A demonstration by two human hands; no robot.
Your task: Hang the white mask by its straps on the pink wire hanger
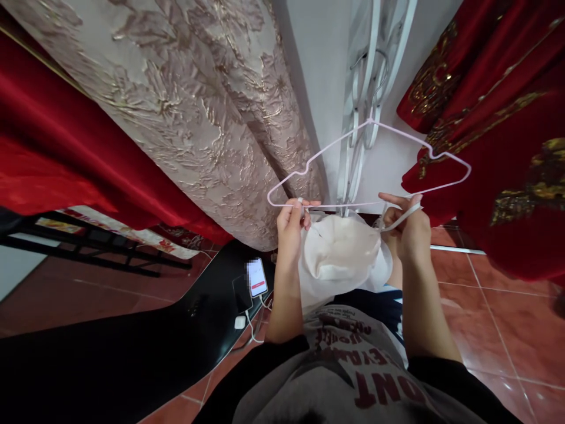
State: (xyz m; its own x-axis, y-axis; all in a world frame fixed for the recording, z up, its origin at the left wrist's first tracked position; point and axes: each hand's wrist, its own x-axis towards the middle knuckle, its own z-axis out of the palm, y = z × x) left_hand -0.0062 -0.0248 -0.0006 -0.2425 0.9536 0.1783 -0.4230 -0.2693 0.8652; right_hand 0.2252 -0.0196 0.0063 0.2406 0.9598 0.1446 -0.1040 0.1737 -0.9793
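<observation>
Pinches the lower bar of a pink hanger (371, 121) between thumb and fingers of the left hand (291, 219), near one end. Holds a white strap (399, 222) in the half-curled right hand (412, 224), with index finger stretched toward the bar; cannot quite tell whether touching it. Has white cloth (339, 250) bunched below both hands, with a white rack (371, 35) behind the hanger.

This may be a clothes shop: a hanger (370, 121) in the left hand (292, 218), pink cloth (198, 106) hanging left of it, red cloth (494, 159) right.
</observation>
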